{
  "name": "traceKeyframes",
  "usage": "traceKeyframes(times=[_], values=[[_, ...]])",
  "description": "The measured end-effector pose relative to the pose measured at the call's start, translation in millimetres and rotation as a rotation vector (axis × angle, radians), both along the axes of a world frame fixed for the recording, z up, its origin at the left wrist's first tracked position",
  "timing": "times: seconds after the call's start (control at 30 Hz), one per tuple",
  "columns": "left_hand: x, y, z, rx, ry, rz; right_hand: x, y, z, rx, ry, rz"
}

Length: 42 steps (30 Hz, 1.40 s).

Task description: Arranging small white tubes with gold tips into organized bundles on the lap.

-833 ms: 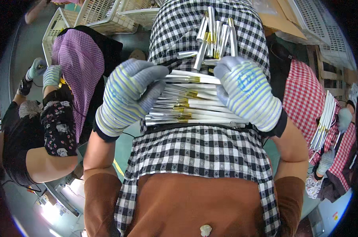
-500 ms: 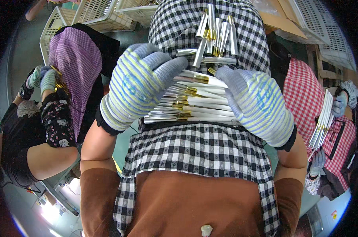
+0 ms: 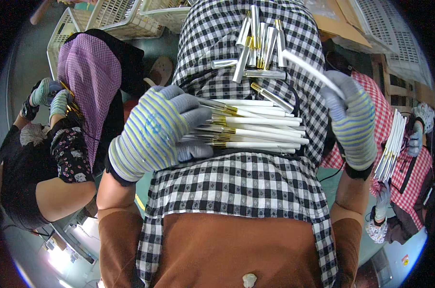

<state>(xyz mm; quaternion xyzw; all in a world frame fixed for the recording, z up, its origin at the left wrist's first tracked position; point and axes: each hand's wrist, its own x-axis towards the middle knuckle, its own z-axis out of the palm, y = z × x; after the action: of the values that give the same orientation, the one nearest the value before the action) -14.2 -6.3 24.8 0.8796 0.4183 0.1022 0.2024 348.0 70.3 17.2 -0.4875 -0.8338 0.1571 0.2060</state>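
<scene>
A bundle of slim white sticks [image 3: 270, 130] with gold bands and silver ends lies across my lap. My left hand [image 3: 152, 132], in a striped knit glove, is closed over the silver ends at the bundle's left, which it hides. Off to the right, my gloved right hand [image 3: 352, 117] is raised apart from the bundle. It grips one white stick [image 3: 306, 67] by its lower end, the other end tilting up to the left. A silver tube with a gold tip [image 3: 272, 97] rests just beyond the bundle.
More silver-and-gold tubes [image 3: 270, 45] lie on my checked apron [image 3: 203, 38]. Co-workers sit on both sides; the right one holds a bunch of white sticks [image 3: 390, 144]. Plastic crates [image 3: 111, 24] and a cardboard box [image 3: 342, 24] stand beyond my knees.
My right hand has moved right, away from the bundle, with a white stick in it. My left hand has come down and left onto the silver ends. The bundle's white ends are now uncovered.
</scene>
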Motion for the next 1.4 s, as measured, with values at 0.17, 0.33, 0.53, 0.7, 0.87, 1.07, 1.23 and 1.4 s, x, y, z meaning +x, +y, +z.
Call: traceKeyframes(times=[0.17, 0.33, 0.53, 0.7, 0.87, 1.07, 1.23, 1.4], values=[[1, 23, 3, -0.029, 0.084, -0.043, -23, -8, -10, -0.195, -0.038, 0.167], [15, 35, -8, 0.029, 0.025, -0.020, -39, -4, -37, -0.195, -0.196, 0.225], [15, 44, -12, 0.081, -0.048, 0.077, -47, 3, -36, -0.200, -0.213, 0.205], [24, 41, -8, -0.159, -0.244, 0.173, -56, 0, -10, -0.394, 0.232, 0.147], [55, 50, -18, -0.787, -0.979, -0.049, -73, -13, -3, -0.059, 0.220, 0.411], [38, 49, -11, -0.618, -0.880, 0.171, -57, 1, -1, 0.049, 0.349, 0.360], [23, 41, -13, -0.276, -0.472, 0.228, -38, -5, 11, 0.037, 0.234, 0.210], [26, 32, -16, -0.222, -0.354, 0.177, -32, -8, 19, -0.097, 0.406, 0.239]])
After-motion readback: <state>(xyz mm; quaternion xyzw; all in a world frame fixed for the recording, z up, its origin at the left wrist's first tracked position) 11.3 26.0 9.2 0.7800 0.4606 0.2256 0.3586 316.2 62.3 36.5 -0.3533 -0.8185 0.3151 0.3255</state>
